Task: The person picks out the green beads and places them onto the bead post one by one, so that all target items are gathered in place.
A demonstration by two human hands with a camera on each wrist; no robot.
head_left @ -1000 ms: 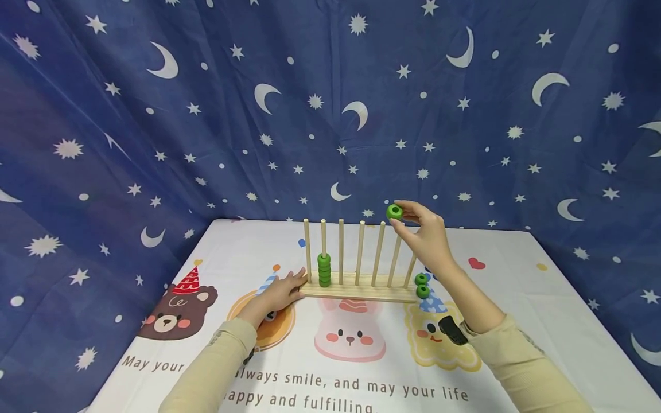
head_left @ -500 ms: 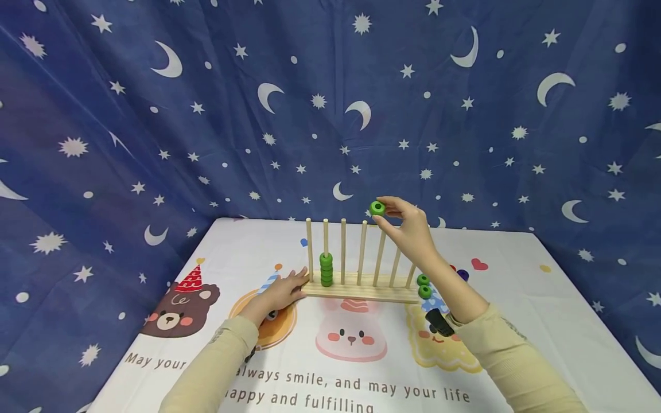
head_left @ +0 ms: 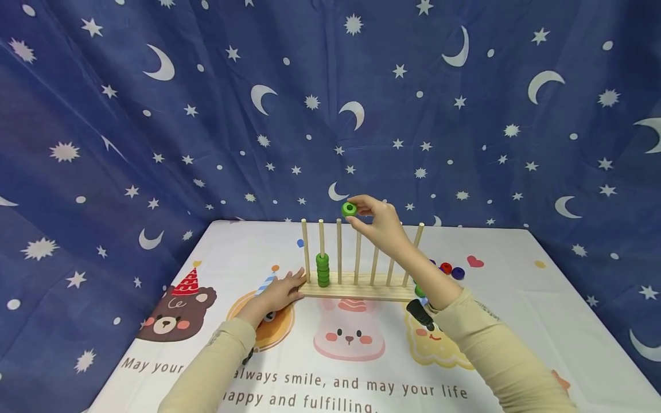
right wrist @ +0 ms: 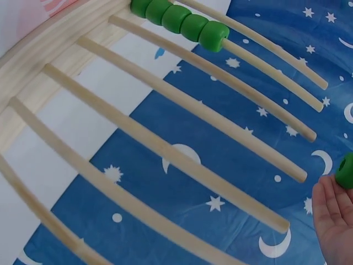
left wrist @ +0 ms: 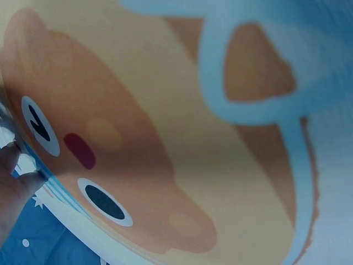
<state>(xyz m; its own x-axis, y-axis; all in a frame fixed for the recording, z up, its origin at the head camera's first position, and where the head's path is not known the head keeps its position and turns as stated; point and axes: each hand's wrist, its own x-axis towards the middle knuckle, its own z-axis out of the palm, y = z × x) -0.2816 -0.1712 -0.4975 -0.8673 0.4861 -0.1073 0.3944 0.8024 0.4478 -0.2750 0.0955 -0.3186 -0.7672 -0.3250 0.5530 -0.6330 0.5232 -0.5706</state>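
My right hand (head_left: 382, 226) pinches a green bead (head_left: 349, 209) between thumb and fingers, its hole in view. The bead hangs beside the top of the third peg from the left, above the wooden bead rack (head_left: 356, 295); I cannot tell whether it touches. On the second peg sits a stack of green beads (head_left: 322, 271), also seen as a green row (right wrist: 175, 21) in the right wrist view. My left hand (head_left: 276, 293) rests its fairly straight fingers against the left end of the rack's base. Only its fingertips (left wrist: 33, 179) show in the left wrist view.
Beyond my right forearm lie a red bead (head_left: 445, 268) and a dark blue bead (head_left: 458, 273). A loose green bead (head_left: 419, 291) is partly hidden behind my right arm. A starry blue curtain (head_left: 330, 115) hangs behind the printed white tablecloth (head_left: 206, 246).
My right hand has carried the green bead leftward along the peg tops, from the right part of the rack to the third peg. The left hand stays in place.
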